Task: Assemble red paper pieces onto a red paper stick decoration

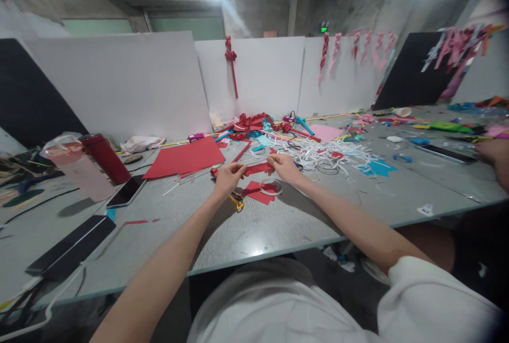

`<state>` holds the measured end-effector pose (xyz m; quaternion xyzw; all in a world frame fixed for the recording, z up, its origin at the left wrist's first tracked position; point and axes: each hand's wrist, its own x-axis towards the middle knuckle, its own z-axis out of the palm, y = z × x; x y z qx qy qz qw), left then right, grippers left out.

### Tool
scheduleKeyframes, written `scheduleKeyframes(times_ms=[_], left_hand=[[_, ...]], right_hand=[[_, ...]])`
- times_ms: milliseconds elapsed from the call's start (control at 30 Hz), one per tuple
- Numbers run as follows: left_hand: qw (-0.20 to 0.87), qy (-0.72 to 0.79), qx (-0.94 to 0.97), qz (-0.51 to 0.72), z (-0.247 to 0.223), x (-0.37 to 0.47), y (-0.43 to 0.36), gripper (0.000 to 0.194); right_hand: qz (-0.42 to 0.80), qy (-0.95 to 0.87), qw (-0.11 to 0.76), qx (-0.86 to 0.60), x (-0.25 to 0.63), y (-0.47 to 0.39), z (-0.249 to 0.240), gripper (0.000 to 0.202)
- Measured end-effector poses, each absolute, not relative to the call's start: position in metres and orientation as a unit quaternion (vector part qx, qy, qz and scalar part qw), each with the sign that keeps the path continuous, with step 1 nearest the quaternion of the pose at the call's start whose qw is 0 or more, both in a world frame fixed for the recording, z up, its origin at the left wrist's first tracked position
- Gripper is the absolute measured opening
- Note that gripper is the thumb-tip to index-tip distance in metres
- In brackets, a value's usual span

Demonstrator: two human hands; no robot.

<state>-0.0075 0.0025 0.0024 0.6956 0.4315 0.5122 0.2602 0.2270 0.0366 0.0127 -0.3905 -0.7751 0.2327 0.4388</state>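
Between my two hands a red paper strip [257,168] is stretched out just above the table. The fingers of my left hand [230,177] pinch its left end. At the right end, my right hand [284,168] pinches it with thumb and fingers. Below the strip lie red paper pieces [254,192], with a ring of pale tape [271,186] partly over them. Yellow-handled scissors [237,202] rest beside my left hand. Beyond it are large red sheets [185,157].
A heap of white paper strips [326,152] spreads to the right, near blue paper [379,167]. On the left stand a pink bottle [85,170] and a red thermos [105,158], beside a phone [126,191] and a black box [71,247]. Another person's arm [495,157] reaches in at right.
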Motion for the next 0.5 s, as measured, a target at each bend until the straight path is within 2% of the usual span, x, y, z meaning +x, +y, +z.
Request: scheduleKeyframes(times_ms=[100,167,233,367,500], left_hand=[[0.228,0.430,0.717,0.499,0.003,-0.006,-0.003,0.031],[0.208,0.427,0.738,0.480,0.003,-0.004,-0.006,0.030],[0.194,0.422,0.753,0.467,0.003,-0.001,-0.009,0.029],[0.206,0.407,0.757,0.468,0.003,0.004,-0.013,0.028],[0.223,0.408,0.747,0.476,0.005,0.005,-0.015,0.027]], right_hand=[[0.043,-0.817,0.418,-0.395,0.224,0.029,0.015,0.026],[-0.073,-0.843,0.383,-0.369,0.220,0.021,0.017,0.030],[-0.139,-0.865,0.339,-0.343,0.213,0.012,0.017,0.033],[-0.105,-0.883,0.324,-0.323,0.202,0.004,0.013,0.022],[-0.047,-0.880,0.350,-0.317,0.200,0.009,0.009,0.023]])
